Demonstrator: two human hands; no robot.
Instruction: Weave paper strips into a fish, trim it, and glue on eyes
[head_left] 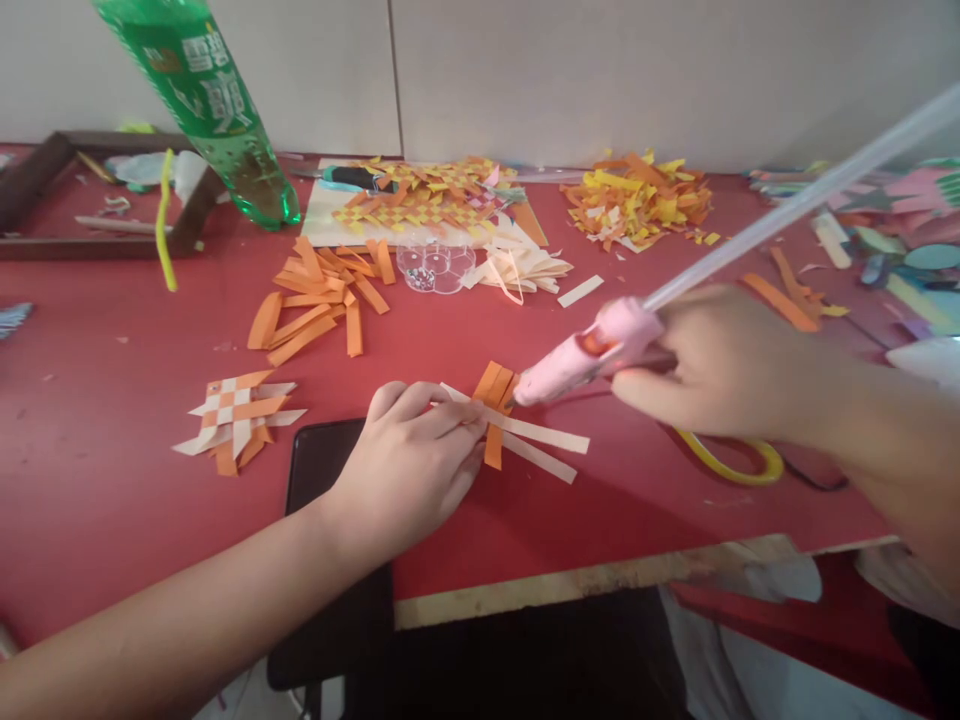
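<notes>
My right hand [724, 365] is wrapped round a pink hot glue gun [559, 370], with a long clear glue stick [802, 205] out of its back. The gun's nozzle points down to the left, at an orange paper strip [493, 385]. Pinched by the fingertips of my left hand [416, 445] are pale paper strips [536, 432], which cross the orange ones; the exact grip is partly hidden. Left of that hand lies a woven orange and white paper piece [236, 412]. A black phone [322, 460] sits partly under my left wrist.
Loose orange strips [319, 310], a clear flower-shaped dish [435, 268] and pale strips [529, 268] lie farther back. Behind stand a green bottle [225, 120] and a pile of paper scraps [641, 200]. Yellow-handled scissors [739, 470] lie under my right wrist, near the table's front edge [600, 580].
</notes>
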